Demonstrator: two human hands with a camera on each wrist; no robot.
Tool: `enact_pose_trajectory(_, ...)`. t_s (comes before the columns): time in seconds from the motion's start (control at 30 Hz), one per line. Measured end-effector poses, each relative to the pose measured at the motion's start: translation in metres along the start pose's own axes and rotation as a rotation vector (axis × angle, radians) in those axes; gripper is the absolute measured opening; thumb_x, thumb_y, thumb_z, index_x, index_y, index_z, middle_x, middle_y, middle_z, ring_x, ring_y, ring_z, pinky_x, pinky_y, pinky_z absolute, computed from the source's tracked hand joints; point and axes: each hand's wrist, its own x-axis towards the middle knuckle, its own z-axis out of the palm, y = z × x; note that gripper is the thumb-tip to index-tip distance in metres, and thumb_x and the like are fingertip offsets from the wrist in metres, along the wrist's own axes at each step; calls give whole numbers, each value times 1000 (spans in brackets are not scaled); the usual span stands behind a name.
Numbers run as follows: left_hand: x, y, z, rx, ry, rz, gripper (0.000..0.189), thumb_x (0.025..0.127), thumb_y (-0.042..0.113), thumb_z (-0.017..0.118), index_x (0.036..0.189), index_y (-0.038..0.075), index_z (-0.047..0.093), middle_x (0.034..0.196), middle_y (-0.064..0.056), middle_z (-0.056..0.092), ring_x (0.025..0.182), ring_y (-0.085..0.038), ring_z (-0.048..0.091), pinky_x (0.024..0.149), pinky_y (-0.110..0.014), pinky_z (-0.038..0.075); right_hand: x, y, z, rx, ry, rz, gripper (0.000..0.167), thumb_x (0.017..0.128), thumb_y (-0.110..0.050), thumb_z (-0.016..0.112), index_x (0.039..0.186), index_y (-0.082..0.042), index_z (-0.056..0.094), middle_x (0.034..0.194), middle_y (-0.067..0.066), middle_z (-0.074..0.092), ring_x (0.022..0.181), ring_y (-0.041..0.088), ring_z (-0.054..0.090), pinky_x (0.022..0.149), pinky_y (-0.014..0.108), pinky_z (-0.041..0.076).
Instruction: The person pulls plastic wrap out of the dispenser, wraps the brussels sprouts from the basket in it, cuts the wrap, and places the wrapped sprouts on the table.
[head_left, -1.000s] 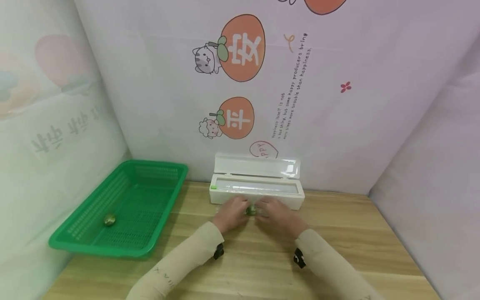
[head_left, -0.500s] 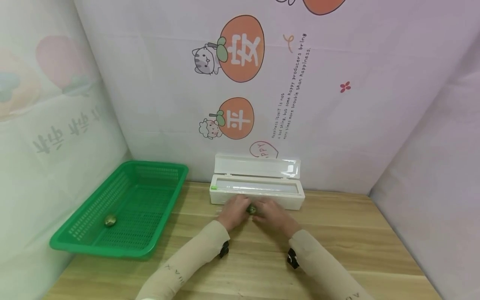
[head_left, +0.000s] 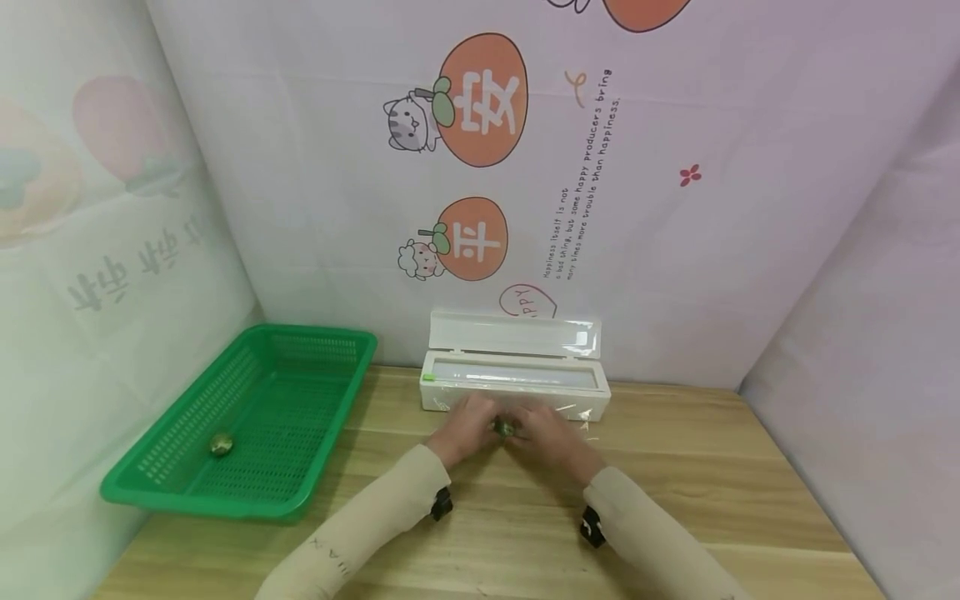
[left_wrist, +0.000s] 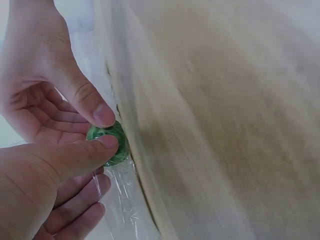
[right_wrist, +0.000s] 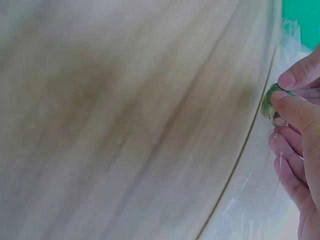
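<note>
Both hands meet just in front of a white cling film dispenser [head_left: 517, 398]. Between them is a small round Brussels sprout [left_wrist: 119, 131], green with pale veins. My left hand [head_left: 465, 429] pinches it with the thumb pressed on its face, the other fingers curled behind. From the other side my right hand [head_left: 549, 433] holds it too, thumb tip at its edge. Clear cling film [left_wrist: 125, 200] lies around the sprout and trails off below it in the left wrist view. In the right wrist view, the sprout's pale cut end [right_wrist: 279, 120] shows under the thumb.
The dispenser's clear lid [head_left: 513, 335] stands raised against the printed back sheet. At the left is a green plastic basket [head_left: 352, 400] with one shiny round wrapped piece [head_left: 221, 443] inside. The wooden table [head_left: 510, 533] is bounded by cloth walls.
The hands have drawn close together around the sprout and shifted slightly. Film glints now show at both sides of the hands. Basket and dispenser stay put.
</note>
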Motion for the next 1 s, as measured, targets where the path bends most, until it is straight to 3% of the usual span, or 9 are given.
enact_pose_trajectory(0.17, -9, 9, -15, -49, -5, 40, 19, 84, 6, 88, 99, 14, 82, 94, 2, 82, 85, -12, 76, 79, -19, 61, -5, -11, -12, 13, -5, -4, 30, 87, -16, 87, 116, -12, 77, 107, 5, 79, 97, 19, 75, 87, 34, 65)
enact_pose_trajectory(0.37, -16, 24, -36, -84, -22, 68, 19, 84, 12, 88, 102, 15, 83, 98, 2, 82, 90, -10, 77, 84, -18, 61, -7, -22, -28, -13, 42, -84, 28, 83, -16, 89, 108, -9, 77, 99, 4, 79, 88, 16, 75, 81, 25, 64)
enact_pose_trajectory(0.63, -18, 38, -63, -35, 23, 127, 17, 84, 12, 88, 100, 13, 81, 96, 2, 81, 89, -11, 76, 79, -16, 60, -4, -35, -57, -46, 118, -204, 22, 83, -16, 91, 97, -7, 76, 91, 2, 78, 80, 12, 74, 74, 17, 61)
enact_pose_trajectory(0.83, -15, 48, -83, -8, 28, 113, 21, 85, 11, 87, 105, 15, 81, 95, 3, 79, 88, -14, 74, 76, -19, 60, 1, -41, -77, -61, 114, -204, 23, 83, -16, 91, 99, -9, 76, 91, -1, 77, 82, 12, 74, 74, 23, 62)
enact_pose_trajectory(1.0, -17, 53, -89, 17, 10, 115, 20, 84, 12, 89, 103, 14, 80, 94, 3, 79, 88, -14, 74, 76, -19, 60, 1, -44, -82, -23, 75, -198, 22, 84, -16, 90, 100, -10, 76, 93, -1, 78, 83, 11, 75, 75, 20, 62)
